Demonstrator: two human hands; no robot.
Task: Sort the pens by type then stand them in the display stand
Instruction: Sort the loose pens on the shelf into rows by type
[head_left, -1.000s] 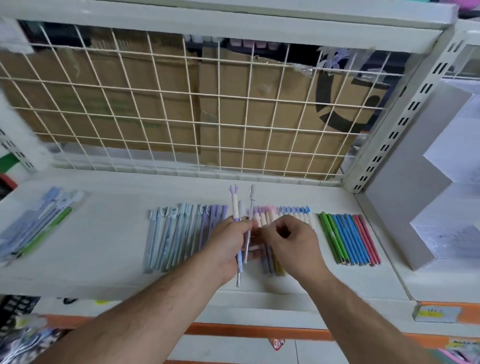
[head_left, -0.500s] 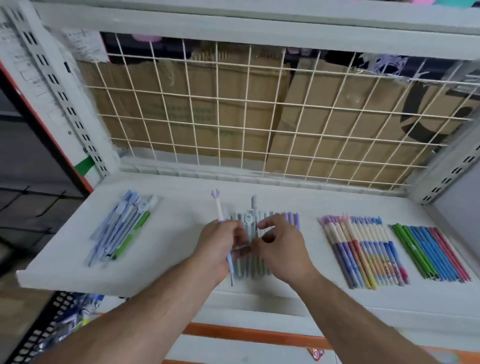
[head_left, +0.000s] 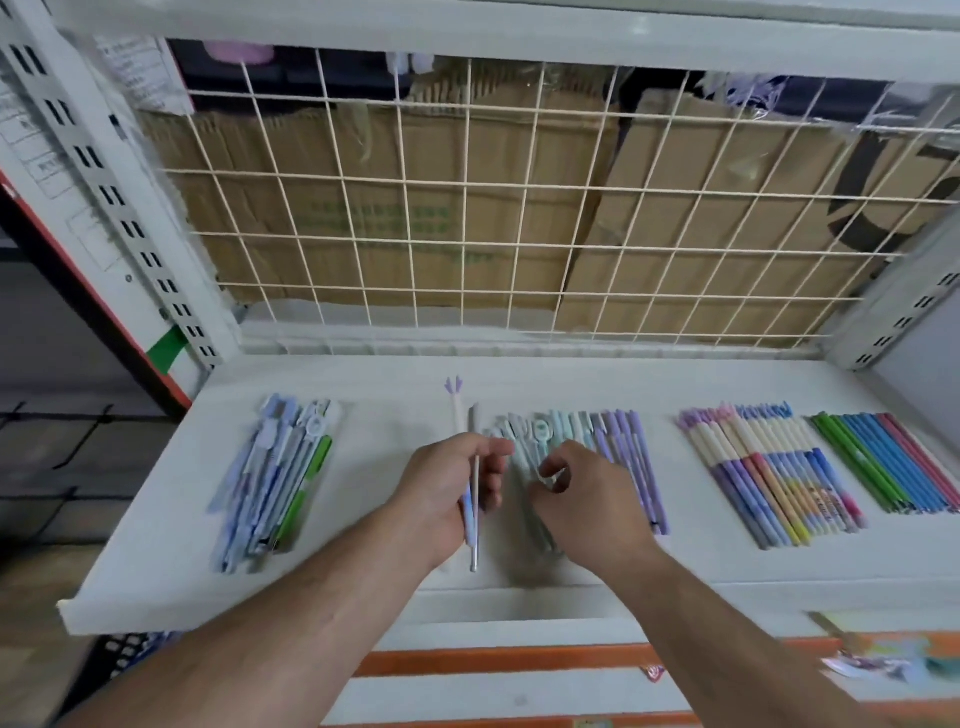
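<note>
My left hand (head_left: 447, 488) grips two pens upright: a white pen with a purple bunny-ear top (head_left: 457, 410) and a thin grey pen (head_left: 473, 525). My right hand (head_left: 582, 499) hovers with curled fingers over a row of pale teal and purple pens (head_left: 618, 441) lying on the white shelf (head_left: 156, 561); no pen shows in its fingers. A loose pile of blue, white and green pens (head_left: 280, 478) lies at the left. To the right lie a row of patterned purple, cream and blue pens (head_left: 774, 473) and a row of green, blue and red pens (head_left: 888, 457).
A white wire grid (head_left: 519, 208) backs the shelf, with cardboard boxes behind it. Slotted uprights (head_left: 114, 197) stand at both sides. The shelf's front edge runs below my wrists, with an orange strip (head_left: 519, 660) under it.
The view has swung left, so the pen rows now sit further right. My hands have drawn apart: the left keeps its two pens, the right has come off them over the teal row.
</note>
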